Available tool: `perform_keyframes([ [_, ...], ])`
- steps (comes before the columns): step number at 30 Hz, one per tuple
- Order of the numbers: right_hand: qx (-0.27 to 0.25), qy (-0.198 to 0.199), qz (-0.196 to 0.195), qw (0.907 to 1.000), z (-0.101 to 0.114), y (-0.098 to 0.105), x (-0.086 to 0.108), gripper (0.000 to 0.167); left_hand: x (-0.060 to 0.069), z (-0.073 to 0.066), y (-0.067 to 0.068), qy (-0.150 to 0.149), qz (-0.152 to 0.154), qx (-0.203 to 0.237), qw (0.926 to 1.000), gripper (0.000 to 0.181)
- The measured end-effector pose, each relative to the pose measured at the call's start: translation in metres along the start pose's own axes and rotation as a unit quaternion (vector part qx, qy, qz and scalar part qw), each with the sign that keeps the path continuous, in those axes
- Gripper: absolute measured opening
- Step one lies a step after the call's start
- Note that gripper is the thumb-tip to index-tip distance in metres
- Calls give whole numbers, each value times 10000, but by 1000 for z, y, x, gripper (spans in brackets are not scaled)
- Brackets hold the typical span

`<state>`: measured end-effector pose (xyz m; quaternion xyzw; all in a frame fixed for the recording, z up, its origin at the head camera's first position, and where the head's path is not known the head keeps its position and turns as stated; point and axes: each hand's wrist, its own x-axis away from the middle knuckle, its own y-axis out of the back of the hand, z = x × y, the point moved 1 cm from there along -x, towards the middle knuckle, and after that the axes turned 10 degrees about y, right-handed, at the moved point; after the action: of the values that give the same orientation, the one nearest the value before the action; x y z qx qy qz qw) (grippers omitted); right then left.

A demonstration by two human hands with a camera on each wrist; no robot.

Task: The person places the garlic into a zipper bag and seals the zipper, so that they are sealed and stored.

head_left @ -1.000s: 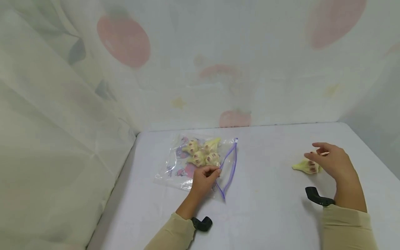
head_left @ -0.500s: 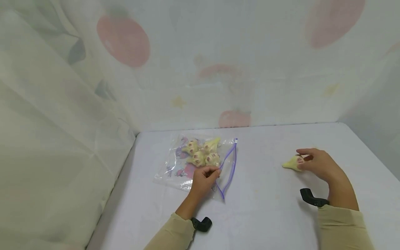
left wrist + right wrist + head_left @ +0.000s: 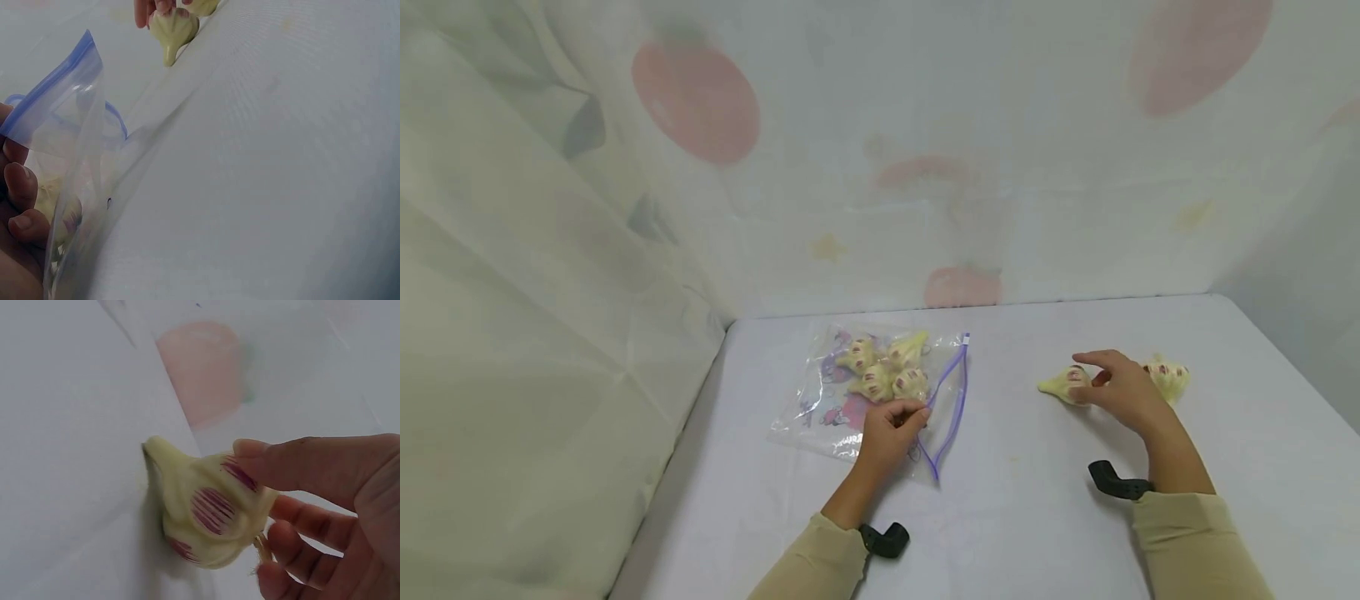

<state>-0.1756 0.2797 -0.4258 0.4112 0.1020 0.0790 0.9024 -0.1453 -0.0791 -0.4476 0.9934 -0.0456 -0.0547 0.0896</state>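
Observation:
My left hand [image 3: 887,429] pinches the edge of a clear zip bag [image 3: 827,417] near its purple-blue zip strip [image 3: 59,78], keeping the mouth parted. Inside the bag lie several garlic bulbs [image 3: 874,381], pale yellow with purple streaks. Over on the right, my right hand [image 3: 1123,392] grips another garlic bulb [image 3: 212,509] between thumb and fingers, its stem pointing left. That bulb is just above or at the table; the frames do not settle which. Behind the right hand sits one more garlic bulb [image 3: 1168,377], partly covered by the hand.
A white cloth covers the table [image 3: 1015,517]. A pale curtain [image 3: 550,333] hangs along the left side, and a printed fabric wall [image 3: 865,208] rises behind the back edge. Each wrist bears a black camera mount [image 3: 887,540].
My right hand has taken hold of a garlic bulb and moved left with it, uncovering another bulb behind. The left hand stays at the bag.

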Motion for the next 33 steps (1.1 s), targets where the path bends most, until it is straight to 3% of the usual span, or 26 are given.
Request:
perform_keyframes([
  [4, 93, -166, -10, 9998, 0, -3, -2, 70, 0, -1, 0, 30, 60, 36, 10000, 9],
  [9, 66, -521, 303, 9982, -4, -7, -3, 83, 1, -3, 1, 39, 90, 14, 10000, 9],
  [14, -160, -608, 519, 9967, -7, -12, -6, 90, 1, -4, 1, 59, 90, 1, 9999, 9],
  [27, -679, -91, -13, 9976, 0, -21, -9, 87, 1, -3, 2, 67, 142, 8, 9999, 10],
  [33, -536, 91, -40, 9985, 7, -28, -10, 79, 0, -3, 1, 10, 116, -12, 9999, 10],
])
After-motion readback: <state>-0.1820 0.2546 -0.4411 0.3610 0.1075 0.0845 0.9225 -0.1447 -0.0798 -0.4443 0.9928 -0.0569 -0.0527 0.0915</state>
